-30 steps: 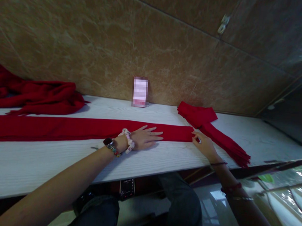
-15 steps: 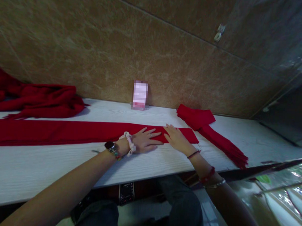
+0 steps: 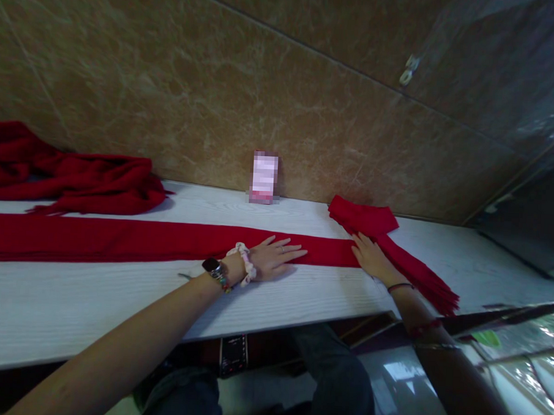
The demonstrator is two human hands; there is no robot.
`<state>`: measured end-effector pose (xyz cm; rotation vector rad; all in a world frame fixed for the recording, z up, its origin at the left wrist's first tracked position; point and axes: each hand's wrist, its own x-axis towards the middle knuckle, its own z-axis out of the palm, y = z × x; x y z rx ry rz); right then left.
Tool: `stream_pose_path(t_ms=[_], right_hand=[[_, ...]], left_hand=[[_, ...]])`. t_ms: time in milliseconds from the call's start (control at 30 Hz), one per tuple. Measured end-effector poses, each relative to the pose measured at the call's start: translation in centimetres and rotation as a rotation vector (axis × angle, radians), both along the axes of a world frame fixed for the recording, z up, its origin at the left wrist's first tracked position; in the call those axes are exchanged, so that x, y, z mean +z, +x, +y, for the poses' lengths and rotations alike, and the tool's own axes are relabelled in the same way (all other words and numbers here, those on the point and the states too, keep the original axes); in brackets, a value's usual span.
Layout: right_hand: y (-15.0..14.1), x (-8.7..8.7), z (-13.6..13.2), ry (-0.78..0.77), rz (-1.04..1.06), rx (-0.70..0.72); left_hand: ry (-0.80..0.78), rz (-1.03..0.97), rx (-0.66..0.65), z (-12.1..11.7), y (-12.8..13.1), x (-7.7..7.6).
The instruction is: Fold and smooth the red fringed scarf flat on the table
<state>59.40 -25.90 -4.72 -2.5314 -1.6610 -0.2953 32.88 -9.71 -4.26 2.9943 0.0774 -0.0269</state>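
Note:
A long red scarf [image 3: 119,240] lies in a flat, narrow strip across the white table, running off the left edge of the view. My left hand [image 3: 272,259] rests palm down on it, fingers spread. At the strip's right end, my right hand [image 3: 371,259] lies flat over the cloth with fingers extended and covers that end. Just beyond the right hand is a second red scarf [image 3: 363,217], bent over itself, its fringed tail [image 3: 442,295] pointing toward the table's front edge.
A crumpled red scarf [image 3: 108,182] is heaped at the back left. A small blurred card or box [image 3: 264,177] stands against the brown tiled wall [image 3: 195,87]. Below the white table [image 3: 130,305], a phone [image 3: 234,353] shows near my knees. A dark panel [image 3: 528,224] is at the right.
My right hand went from pinching the strip's right end to lying flat nearer my left hand, then slid back right to the end. My left hand has stayed on the scarf.

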Motion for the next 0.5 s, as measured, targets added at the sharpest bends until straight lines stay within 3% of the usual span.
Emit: stream_pose_path(t_ms=[167,267,367,500], right_hand=[[-5.2,-0.1,3.8,0.099,0.074,0.273],[-7.6,-1.1,4.9,0.07,0.087,0.406],[-7.7,-1.8,4.7,0.037,0.044,0.405],[-5.0,-2.1,3.5,0.044,0.014,0.32]], left_hand=[[0.08,-0.014,0.154,0.0,0.1,-0.3],[0.123,0.0,0.164,0.1,0.1,-0.7],[0.13,0.004,0.151,0.1,0.1,-0.8],[0.106,0.038,0.203,-0.3,0.1,-0.5]])
